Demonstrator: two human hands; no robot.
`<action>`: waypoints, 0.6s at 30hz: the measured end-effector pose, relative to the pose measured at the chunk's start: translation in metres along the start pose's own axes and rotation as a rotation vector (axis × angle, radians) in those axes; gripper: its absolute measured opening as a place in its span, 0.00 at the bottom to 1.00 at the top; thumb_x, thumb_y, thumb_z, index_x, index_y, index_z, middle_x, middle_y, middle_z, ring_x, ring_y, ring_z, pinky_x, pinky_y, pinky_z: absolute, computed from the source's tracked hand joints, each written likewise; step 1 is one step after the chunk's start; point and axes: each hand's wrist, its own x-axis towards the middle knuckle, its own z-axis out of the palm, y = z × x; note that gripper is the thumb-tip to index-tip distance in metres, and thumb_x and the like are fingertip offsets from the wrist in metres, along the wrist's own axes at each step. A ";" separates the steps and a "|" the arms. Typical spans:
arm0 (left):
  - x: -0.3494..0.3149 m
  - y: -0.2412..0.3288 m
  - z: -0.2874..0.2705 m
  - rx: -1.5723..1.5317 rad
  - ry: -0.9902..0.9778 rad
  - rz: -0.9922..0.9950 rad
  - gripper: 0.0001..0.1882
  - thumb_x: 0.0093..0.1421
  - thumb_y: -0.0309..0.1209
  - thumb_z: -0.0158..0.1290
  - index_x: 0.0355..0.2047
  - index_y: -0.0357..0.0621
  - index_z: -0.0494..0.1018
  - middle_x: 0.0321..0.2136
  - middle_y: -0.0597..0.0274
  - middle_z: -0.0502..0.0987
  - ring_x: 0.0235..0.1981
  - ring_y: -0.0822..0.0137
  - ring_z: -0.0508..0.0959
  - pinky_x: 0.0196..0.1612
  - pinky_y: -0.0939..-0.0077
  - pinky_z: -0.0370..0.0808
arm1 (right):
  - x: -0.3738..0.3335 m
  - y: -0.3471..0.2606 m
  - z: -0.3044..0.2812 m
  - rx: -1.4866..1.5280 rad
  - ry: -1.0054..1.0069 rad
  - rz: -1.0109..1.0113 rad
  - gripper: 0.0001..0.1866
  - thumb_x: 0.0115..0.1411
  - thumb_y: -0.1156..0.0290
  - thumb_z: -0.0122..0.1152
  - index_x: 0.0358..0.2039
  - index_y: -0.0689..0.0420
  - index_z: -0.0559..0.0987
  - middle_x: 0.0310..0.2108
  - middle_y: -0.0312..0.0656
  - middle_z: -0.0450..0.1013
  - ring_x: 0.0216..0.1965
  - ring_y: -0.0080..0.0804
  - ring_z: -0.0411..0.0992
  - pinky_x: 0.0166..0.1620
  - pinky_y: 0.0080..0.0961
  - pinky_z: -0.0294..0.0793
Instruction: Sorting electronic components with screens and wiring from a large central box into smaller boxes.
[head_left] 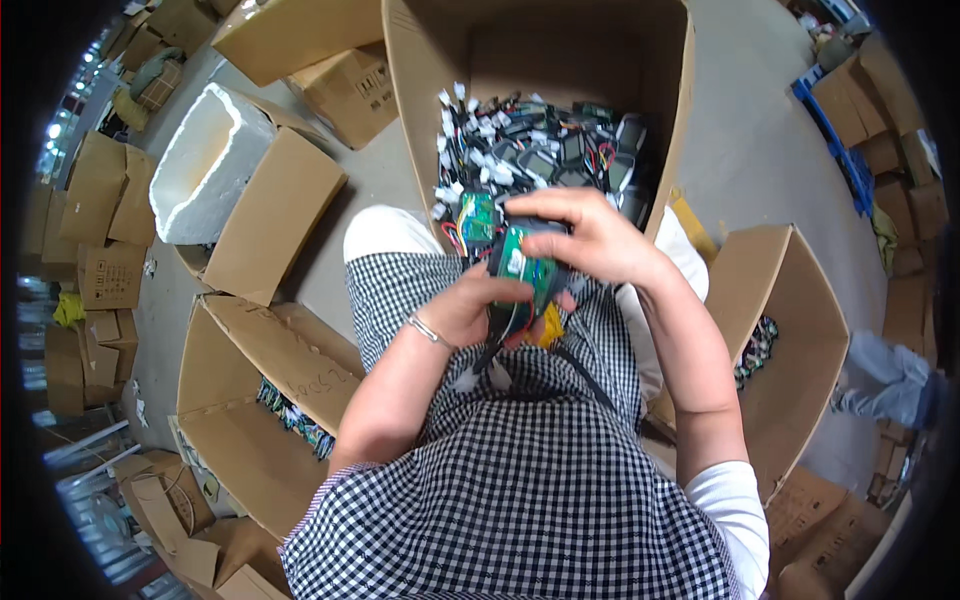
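My left hand [470, 305] cups a small electronic module from below, a green circuit board [522, 262] with a black housing and coloured wires hanging from it. My right hand [590, 235] grips the same module from above, fingers curled over its black top. Both hands are held over my lap, above checked clothing. Just beyond them stands a tall open cardboard box [420, 110] filled with several similar black display modules [560, 150] with white connectors and wires. Another green board [477, 216] lies at the near edge of that pile.
An open cardboard box [240, 400] at my left holds more wired parts; another open cardboard box [800, 330] sits at my right. A white foam container [205, 165] and stacked cartons lie far left. Another person's legs [890, 380] show at the right rim.
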 end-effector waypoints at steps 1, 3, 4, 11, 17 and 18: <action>-0.001 0.006 0.008 0.066 0.154 -0.023 0.23 0.59 0.31 0.52 0.53 0.36 0.62 0.40 0.44 0.77 0.29 0.59 0.81 0.23 0.76 0.79 | 0.003 0.001 0.001 -0.009 0.099 0.003 0.21 0.52 0.74 0.64 0.48 0.59 0.77 0.37 0.44 0.76 0.37 0.32 0.74 0.43 0.26 0.73; 0.000 0.002 0.008 0.089 0.276 -0.005 0.23 0.63 0.34 0.49 0.56 0.40 0.59 0.40 0.47 0.77 0.29 0.60 0.81 0.21 0.78 0.78 | 0.002 0.011 0.010 -0.051 0.201 0.027 0.21 0.51 0.75 0.65 0.48 0.59 0.77 0.38 0.46 0.76 0.39 0.35 0.75 0.44 0.26 0.73; -0.002 0.002 0.004 0.161 0.312 0.017 0.23 0.64 0.36 0.48 0.56 0.41 0.59 0.39 0.49 0.77 0.27 0.62 0.81 0.20 0.80 0.77 | 0.001 0.017 0.016 -0.043 0.249 0.037 0.21 0.51 0.74 0.65 0.47 0.59 0.77 0.41 0.48 0.76 0.42 0.39 0.75 0.46 0.28 0.74; -0.032 -0.005 -0.022 0.143 0.458 0.182 0.18 0.65 0.37 0.48 0.50 0.42 0.62 0.33 0.48 0.75 0.16 0.72 0.69 0.11 0.86 0.60 | -0.052 0.124 0.065 -0.131 0.388 0.488 0.09 0.56 0.69 0.61 0.37 0.57 0.78 0.31 0.45 0.76 0.29 0.36 0.76 0.35 0.30 0.74; -0.034 -0.018 -0.029 0.096 0.499 0.194 0.18 0.67 0.40 0.46 0.50 0.42 0.63 0.33 0.47 0.75 0.15 0.73 0.68 0.11 0.87 0.60 | -0.082 0.165 0.140 -0.722 0.112 0.718 0.06 0.54 0.66 0.58 0.28 0.53 0.79 0.29 0.48 0.76 0.32 0.47 0.76 0.36 0.41 0.76; -0.034 -0.019 -0.029 0.098 0.496 0.196 0.18 0.67 0.40 0.46 0.50 0.42 0.63 0.33 0.47 0.75 0.15 0.73 0.68 0.11 0.87 0.60 | -0.087 0.174 0.142 -0.673 0.134 0.724 0.06 0.53 0.66 0.58 0.28 0.53 0.79 0.28 0.48 0.76 0.31 0.47 0.76 0.35 0.42 0.75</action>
